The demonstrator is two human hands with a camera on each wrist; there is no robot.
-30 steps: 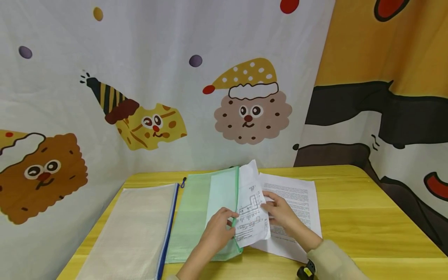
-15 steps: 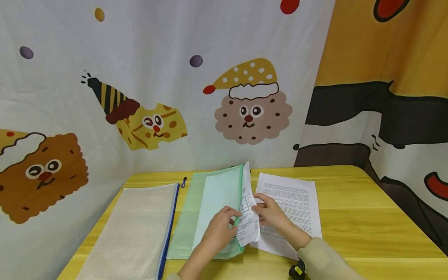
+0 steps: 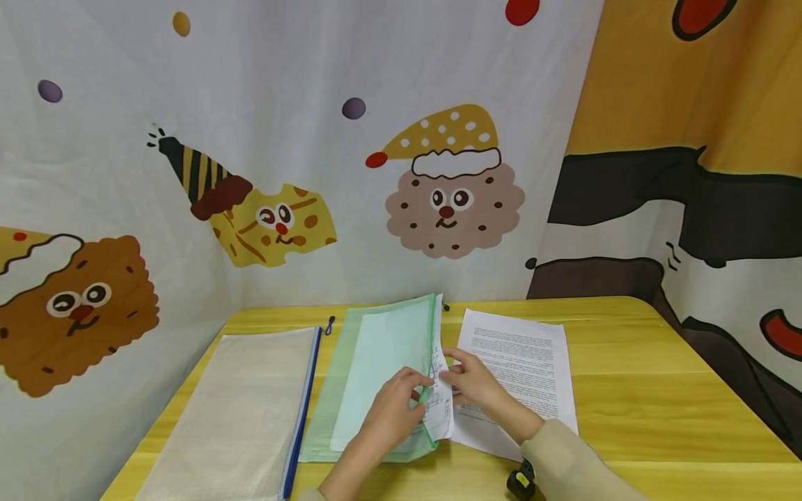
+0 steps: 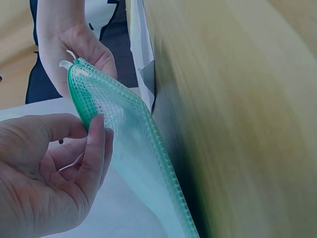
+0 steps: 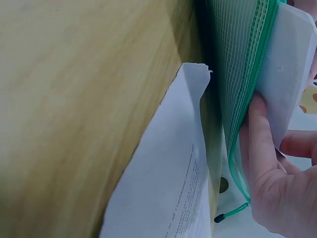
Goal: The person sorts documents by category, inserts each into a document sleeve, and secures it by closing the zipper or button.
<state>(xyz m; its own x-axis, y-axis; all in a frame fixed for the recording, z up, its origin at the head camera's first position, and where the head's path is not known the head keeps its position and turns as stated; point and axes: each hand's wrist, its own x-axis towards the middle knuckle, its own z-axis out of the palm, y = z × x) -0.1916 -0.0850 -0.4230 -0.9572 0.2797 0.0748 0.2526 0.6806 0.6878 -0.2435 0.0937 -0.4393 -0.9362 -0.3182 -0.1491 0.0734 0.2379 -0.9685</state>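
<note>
A green mesh zip pouch is raised along its zip side, its mouth facing right. My left hand pinches the near part of that mouth; in the left wrist view the thumb and fingers grip the green zip edge. A white sheet with line drawings lies mostly within the pouch, showing pale through the mesh, with a narrow strip protruding. My right hand holds the protruding strip. In the right wrist view, its thumb and fingers are on either side of the paper, right at the zip.
A printed text sheet lies on the yellow wood table under the right forearm. Left of the green pouch is a pale zip pouch with a blue zip. A cartoon-print curtain hangs behind the table.
The drawing sheet has slid leftward into the green pouch, leaving a narrower strip outside. My right hand has moved left with it; the left hand stays at the pouch edge.
</note>
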